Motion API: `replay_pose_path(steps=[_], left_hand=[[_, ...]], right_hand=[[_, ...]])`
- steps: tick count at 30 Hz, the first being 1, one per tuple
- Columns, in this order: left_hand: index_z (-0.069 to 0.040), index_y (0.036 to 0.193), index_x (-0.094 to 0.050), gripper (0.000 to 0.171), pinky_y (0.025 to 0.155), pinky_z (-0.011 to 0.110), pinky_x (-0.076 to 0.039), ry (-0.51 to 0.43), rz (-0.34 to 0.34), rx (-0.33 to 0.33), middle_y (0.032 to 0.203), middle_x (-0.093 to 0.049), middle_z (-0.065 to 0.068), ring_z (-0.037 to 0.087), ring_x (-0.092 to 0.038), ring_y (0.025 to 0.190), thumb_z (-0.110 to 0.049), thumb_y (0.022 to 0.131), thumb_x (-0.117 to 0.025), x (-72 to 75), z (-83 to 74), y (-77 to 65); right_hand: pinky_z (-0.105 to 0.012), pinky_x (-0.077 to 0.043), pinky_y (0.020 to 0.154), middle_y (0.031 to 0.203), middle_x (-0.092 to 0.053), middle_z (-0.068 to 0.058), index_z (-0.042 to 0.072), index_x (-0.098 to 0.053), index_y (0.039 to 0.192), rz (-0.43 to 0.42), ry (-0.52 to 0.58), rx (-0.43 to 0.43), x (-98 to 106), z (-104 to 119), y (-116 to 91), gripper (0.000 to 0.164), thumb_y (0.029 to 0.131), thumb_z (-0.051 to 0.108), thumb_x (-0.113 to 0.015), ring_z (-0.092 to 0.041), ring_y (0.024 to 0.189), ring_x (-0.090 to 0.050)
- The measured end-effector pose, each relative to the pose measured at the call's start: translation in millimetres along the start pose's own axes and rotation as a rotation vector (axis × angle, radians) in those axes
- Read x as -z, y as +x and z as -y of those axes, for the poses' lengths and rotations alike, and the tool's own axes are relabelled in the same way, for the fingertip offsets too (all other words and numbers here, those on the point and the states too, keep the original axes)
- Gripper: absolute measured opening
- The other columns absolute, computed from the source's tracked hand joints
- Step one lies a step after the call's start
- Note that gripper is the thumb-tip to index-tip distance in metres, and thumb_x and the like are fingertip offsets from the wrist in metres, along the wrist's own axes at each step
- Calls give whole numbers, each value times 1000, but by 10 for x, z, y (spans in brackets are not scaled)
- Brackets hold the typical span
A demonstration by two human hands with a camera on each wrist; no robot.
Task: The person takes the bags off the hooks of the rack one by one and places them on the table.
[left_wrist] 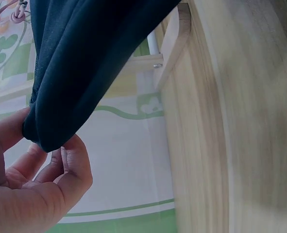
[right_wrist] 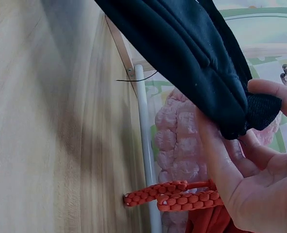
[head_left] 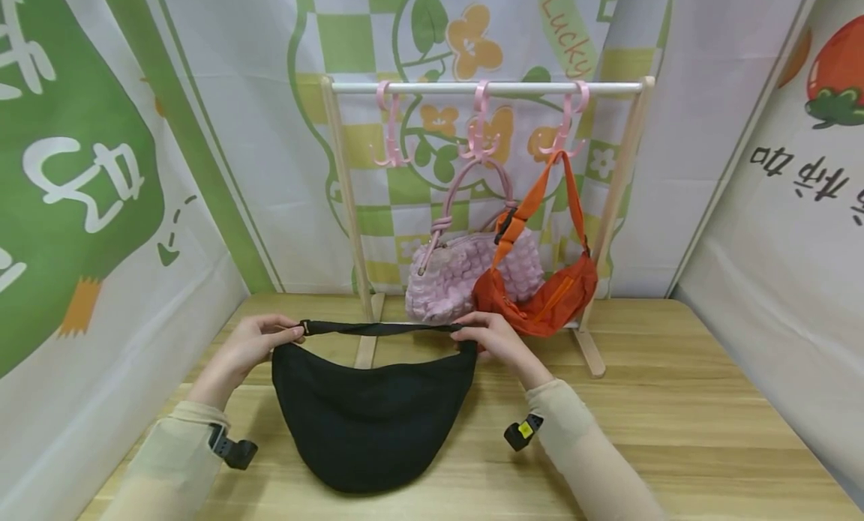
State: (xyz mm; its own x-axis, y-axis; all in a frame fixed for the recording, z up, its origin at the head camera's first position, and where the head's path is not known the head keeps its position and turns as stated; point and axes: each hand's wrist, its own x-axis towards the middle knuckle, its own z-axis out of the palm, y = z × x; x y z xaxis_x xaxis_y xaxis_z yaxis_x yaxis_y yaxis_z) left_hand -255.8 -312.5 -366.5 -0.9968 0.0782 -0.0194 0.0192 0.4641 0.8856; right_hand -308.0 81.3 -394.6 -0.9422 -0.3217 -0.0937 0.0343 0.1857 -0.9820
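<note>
A black crescent-shaped shoulder bag is held up by both hands above the wooden table, its strap stretched level between them. At the bag's left upper end my left hand pinches the strap between thumb and fingers. My right hand pinches the strap at the right upper end. In the left wrist view, the left hand has its fingertips at the bag's dark corner. The right wrist view shows the right hand with thumb and fingers about the strap end.
Behind the bag stands a wooden rack with a white rail carrying pink hooks. A pink puffy handbag and an orange waist bag hang there. The left hook bears no bag. Printed curtains surround the table.
</note>
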Motion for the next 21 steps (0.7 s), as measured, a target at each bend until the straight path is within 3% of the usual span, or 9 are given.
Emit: replay_pose_path(steps=[7,12,17,21], left_hand=[[5,112,-63,40,68,25,-51,-13,10,7,89,-72,-5,2,-62,79,-28,90,-65,-3,53,16],[7,114,-61,39,66,23,-52,-50,27,20,88,-72,-6,1,-62,78,-24,91,-64,-13,88,10],[8,117,-59,40,67,24,-54,-63,39,38,89,-71,-6,1,-62,79,-23,92,-63,-14,122,23],[10,119,-57,42,70,25,-54,-68,47,54,90,-71,-6,1,-63,81,-21,92,-63,-15,139,20]], right_hand=[[-34,-56,67,93,-71,-15,6,-67,112,-53,-6,-36,-40,-14,18,34,80,17,-71,-10,63,-62],[-34,-57,66,89,-71,-10,6,-67,111,-78,-9,-49,-71,-44,27,33,80,17,-70,-9,60,-60],[-31,-54,60,89,-72,-13,6,-67,111,-76,-35,-49,-86,-66,29,34,80,18,-71,-9,49,-42],[-32,-54,62,95,-71,-19,3,-66,112,-54,-57,-46,-98,-91,31,35,80,17,-71,-8,54,-53]])
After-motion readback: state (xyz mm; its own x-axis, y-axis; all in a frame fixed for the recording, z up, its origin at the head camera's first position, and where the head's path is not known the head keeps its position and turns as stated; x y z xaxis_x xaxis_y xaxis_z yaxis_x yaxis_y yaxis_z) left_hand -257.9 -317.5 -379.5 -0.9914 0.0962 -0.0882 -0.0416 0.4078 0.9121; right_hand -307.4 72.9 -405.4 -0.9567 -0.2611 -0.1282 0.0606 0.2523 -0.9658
